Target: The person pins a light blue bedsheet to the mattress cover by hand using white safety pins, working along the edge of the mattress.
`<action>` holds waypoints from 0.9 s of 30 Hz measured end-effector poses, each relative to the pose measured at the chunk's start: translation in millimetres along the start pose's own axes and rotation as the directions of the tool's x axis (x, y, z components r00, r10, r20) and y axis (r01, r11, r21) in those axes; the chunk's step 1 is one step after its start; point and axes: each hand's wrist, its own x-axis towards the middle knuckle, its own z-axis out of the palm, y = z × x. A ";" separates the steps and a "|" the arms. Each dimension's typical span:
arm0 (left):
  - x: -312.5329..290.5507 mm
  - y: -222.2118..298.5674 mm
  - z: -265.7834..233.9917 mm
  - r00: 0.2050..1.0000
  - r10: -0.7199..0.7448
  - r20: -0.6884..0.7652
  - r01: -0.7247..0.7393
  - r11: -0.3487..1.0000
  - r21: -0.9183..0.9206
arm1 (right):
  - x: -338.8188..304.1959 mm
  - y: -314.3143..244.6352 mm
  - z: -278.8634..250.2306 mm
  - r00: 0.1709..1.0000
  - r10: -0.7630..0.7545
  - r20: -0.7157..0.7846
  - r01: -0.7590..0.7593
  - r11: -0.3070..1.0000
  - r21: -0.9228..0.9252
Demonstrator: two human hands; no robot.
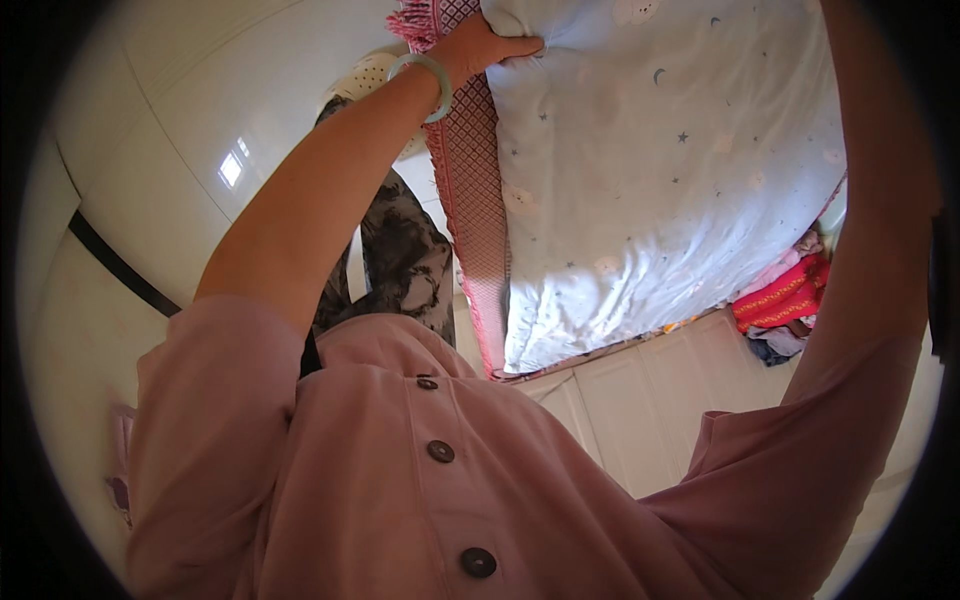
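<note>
A pale quilt [660, 170] printed with small moons, stars and clouds lies on a red-and-white patterned woven cover [468, 180] with a pink fringe. At the quilt's far left edge, my left hand [478, 45], with a pale green bangle [438, 84] on its wrist, grips the fabric. The thumb presses on top; the other fingers are mostly hidden. My right arm [885, 180] stretches up along the quilt's right side, and its hand is beyond the picture's upper edge.
Red cloth [785, 295] and other crumpled fabrics lie beyond the quilt's lower right corner. A cream clog [370, 72] and dark patterned trousers [405, 255] show at the left, above a glossy tiled floor [180, 130]. Pale panels [640, 400] run below the cover's near edge.
</note>
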 end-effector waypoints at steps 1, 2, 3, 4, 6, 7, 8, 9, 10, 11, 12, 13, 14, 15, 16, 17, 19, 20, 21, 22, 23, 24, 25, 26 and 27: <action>-1.9 3.0 3.0 1.000 0.018 -0.012 -0.018 1.000 0.010 | -16.2 11.0 -1.2 1.000 0.003 0.007 -0.002 0.998 -0.061; -3.3 3.8 0.9 1.000 0.009 0.027 -0.010 0.999 0.041 | -32.2 14.1 -0.4 1.000 0.003 0.024 -0.001 0.995 -0.102; -5.2 1.8 -0.4 1.000 -0.025 0.014 0.024 1.000 0.011 | -43.9 16.0 3.8 0.999 0.002 0.035 0.003 0.992 -0.126; -4.8 0.2 -2.7 0.998 -0.051 -0.020 0.051 0.998 -0.023 | -46.7 10.2 8.8 0.999 -0.021 0.029 0.025 0.992 -0.127; -3.3 3.5 -0.9 0.997 -0.074 0.013 0.075 0.993 -0.092 | -76.3 6.7 11.6 1.000 -0.015 0.001 0.015 0.990 -0.141; -0.2 7.5 10.6 0.989 -0.150 -0.020 0.146 0.983 -0.111 | -103.7 6.2 9.1 0.999 0.025 -0.032 -0.029 0.991 -0.133; -8.2 31.4 29.6 0.971 -0.232 -0.054 0.225 0.967 -0.121 | -134.3 8.2 10.9 0.995 0.070 -0.066 -0.078 0.990 -0.119; -10.2 31.1 36.7 0.966 -0.254 -0.053 0.245 0.960 -0.138 | -157.8 5.6 17.3 0.988 0.106 -0.108 -0.116 0.990 -0.084; -9.6 33.4 42.8 0.961 -0.273 -0.053 0.262 0.953 -0.152 | -186.1 -0.8 25.5 0.971 0.172 -0.165 -0.174 0.985 0.003; -3.6 10.9 28.9 0.972 -0.233 0.000 0.230 0.958 -0.172 | -218.4 -6.7 34.3 0.942 0.256 -0.218 -0.241 0.966 0.095; 3.2 -7.6 16.8 0.979 -0.193 0.059 0.201 0.960 -0.193 | -262.6 -10.4 46.0 0.892 0.383 -0.241 -0.341 0.919 0.197; 10.0 -19.6 13.0 0.977 -0.201 0.072 0.212 0.954 -0.213 | -316.8 -13.3 62.3 0.807 0.556 -0.197 -0.485 0.815 0.316; 15.9 -28.6 8.5 0.977 -0.201 0.064 0.211 0.950 -0.232 | -376.7 -17.6 84.3 0.632 0.773 -0.042 -0.646 0.556 0.522; 22.7 -37.0 9.5 0.974 -0.208 0.089 0.224 0.941 -0.252 | -452.5 -16.0 104.9 0.537 0.841 -0.069 -0.731 0.505 0.458; 26.3 -40.8 13.0 0.975 -0.204 0.092 0.221 0.938 -0.266 | -525.0 -24.6 114.1 0.388 0.919 0.069 -0.814 0.307 0.493; 27.8 -44.9 11.2 0.976 -0.201 0.083 0.216 0.935 -0.283 | -586.7 -47.9 122.3 0.168 0.972 0.165 -0.810 0.040 0.586; 44.3 -69.6 -12.4 0.982 -0.120 0.147 0.130 0.990 -0.057 | -686.7 -109.7 134.2 -0.073 0.970 0.231 -0.851 -0.181 0.493; 51.6 -77.9 -18.4 0.979 -0.122 0.164 0.127 0.992 -0.022 | -735.8 -142.5 147.2 -0.238 0.926 0.292 -0.723 -0.370 0.584; 53.1 -76.8 -15.1 0.971 -0.205 0.126 0.222 0.966 -0.132 | -763.4 -175.8 156.3 -0.425 0.821 0.382 -0.617 -0.572 0.541; 53.6 -77.2 -8.0 0.948 -0.299 0.105 0.317 0.917 -0.244 | -812.7 -210.8 175.8 -0.433 0.759 0.486 -0.512 -0.651 0.561; 52.8 -74.7 -0.6 0.942 -0.314 0.118 0.333 0.912 -0.238 | -849.7 -236.1 194.3 -0.413 0.700 0.582 -0.401 -0.714 0.574; 48.8 -69.8 1.9 0.940 -0.323 0.108 0.339 0.913 -0.229 | -849.8 -252.1 209.5 -0.517 0.571 0.638 -0.236 -0.811 0.536; 47.4 -66.7 3.7 0.940 -0.326 0.097 0.340 0.914 -0.222 | -848.9 -265.9 226.2 -0.587 0.426 0.689 -0.059 -0.871 0.488; 46.2 -66.3 7.5 0.944 -0.321 0.078 0.331 0.922 -0.200 | -854.2 -271.7 239.3 -0.547 0.417 0.726 0.013 -0.863 0.505; 46.7 -66.3 8.1 0.932 -0.353 0.086 0.363 0.906 -0.217 | -852.6 -273.2 251.0 -0.535 0.477 0.698 0.040 -0.810 0.585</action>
